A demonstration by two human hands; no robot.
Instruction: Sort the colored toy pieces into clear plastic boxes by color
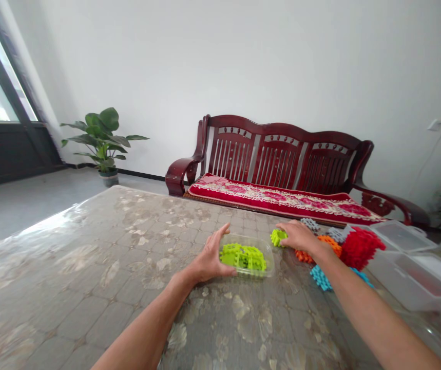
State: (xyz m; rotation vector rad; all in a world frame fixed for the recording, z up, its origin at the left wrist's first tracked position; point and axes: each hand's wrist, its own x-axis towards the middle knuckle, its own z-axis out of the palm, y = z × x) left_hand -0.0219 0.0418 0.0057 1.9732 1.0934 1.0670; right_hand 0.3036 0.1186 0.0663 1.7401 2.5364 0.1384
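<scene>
My left hand point(210, 256) grips the left side of a small clear plastic tray point(268, 254) that holds several lime-green interlocking blocks point(243, 257). My right hand point(299, 236) lies just past the tray's right corner, its fingers closed on one more lime-green block point(276, 237). Under and beside that wrist sits a pile of orange point(330, 244), red point(361, 246), blue point(320, 277) and grey point(310, 224) blocks on the table point(89, 272).
Clear plastic boxes with lids point(408, 267) stand at the table's right edge. A dark red wooden bench with a red cushion point(282, 174) is behind the table, a potted plant point(102, 141) by the window at left.
</scene>
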